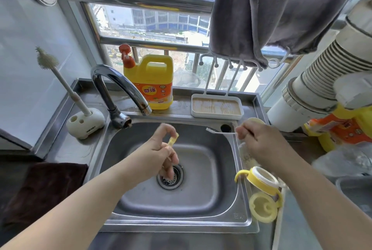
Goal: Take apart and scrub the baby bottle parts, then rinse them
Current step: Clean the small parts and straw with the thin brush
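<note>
Over the steel sink [141,199], my left hand [161,149] pinches a small yellow translucent bottle part [173,139] between thumb and forefinger. My right hand [255,139] grips the wire handle of a thin straw brush [220,131] whose bristle tip points left toward that part, a short gap away. On the sink's right rim lie a yellow bottle collar with handles [259,181] and a pale yellow disc-shaped part [263,207]. A clear bottle body [246,153] is partly hidden under my right forearm.
A curved tap [120,87] stands at the back left with no water running. Behind it are a yellow detergent jug [153,80], a white tray [216,107] and a bottle brush in a holder [84,121]. A grey towel [281,12] hangs above. A dark cloth [44,189] lies left.
</note>
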`<state>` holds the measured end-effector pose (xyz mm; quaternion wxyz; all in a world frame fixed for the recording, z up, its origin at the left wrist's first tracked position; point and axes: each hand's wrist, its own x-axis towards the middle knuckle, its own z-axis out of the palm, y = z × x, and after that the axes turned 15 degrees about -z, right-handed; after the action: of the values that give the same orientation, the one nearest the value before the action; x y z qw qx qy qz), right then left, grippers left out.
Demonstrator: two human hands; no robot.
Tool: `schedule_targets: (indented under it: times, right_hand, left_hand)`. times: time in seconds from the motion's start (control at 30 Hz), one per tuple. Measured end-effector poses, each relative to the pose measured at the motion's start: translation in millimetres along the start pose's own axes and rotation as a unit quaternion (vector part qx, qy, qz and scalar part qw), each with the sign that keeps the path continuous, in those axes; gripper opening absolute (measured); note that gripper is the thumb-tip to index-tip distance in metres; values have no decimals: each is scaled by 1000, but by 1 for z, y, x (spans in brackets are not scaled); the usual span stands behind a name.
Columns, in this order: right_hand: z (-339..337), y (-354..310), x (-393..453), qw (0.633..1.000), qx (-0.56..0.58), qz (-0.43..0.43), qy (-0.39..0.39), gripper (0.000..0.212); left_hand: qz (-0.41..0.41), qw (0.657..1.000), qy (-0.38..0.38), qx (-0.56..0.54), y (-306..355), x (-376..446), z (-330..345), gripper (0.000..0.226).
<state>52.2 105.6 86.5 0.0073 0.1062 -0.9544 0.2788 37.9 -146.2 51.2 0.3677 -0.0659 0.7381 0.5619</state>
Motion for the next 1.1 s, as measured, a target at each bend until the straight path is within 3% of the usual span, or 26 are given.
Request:
schedule_targets:
  times: [0.13,0.23,0.3,0.4,0.43,0.53,0.6,0.7,0.8,0.9,1.1]
  right_hand:
    - [12,-6,-12,1000,-8,-12,-10,27]
    - [13,-8,-12,1000,27,-2,9,28]
    - [15,-9,-12,999,49,1,12,29]
    - [16,-12,-11,998,58,-2,12,29]
    - [17,-13,-10,998,58,-2,12,30]
    - [18,-13,-9,998,58,-3,3,30]
    - [17,-15,-9,998,59,-6,-5,29]
    - [14,-19,-9,998,65,-19,-6,27]
    - [6,-26,-8,997,68,-38,-4,27]
    - [-1,-31,-7,996,79,-51,-3,26]
    - [-7,-36,-5,996,55,-67,-13,24]
  left_hand:
    - [-72,994,-23,-74,1,-2,1,40]
    - [-62,995,-49,-57,-3,-4,-3,43]
    - [1,998,7,61,-9,-4,-6,34]
    - [61,969,117,209,-10,-4,-5,14]
    - [70,956,142,248,-9,-5,-5,18]
    - [98,877,235,408,-9,-7,-4,33]
    - [143,869,258,397,-13,-3,-5,30]
    - [170,904,199,338,-13,1,-5,17]
    - [177,926,169,288,-11,-5,-2,28]
    - [196,924,182,274,-11,-8,0,36]
    - [266,909,188,260,-9,-8,-3,19]
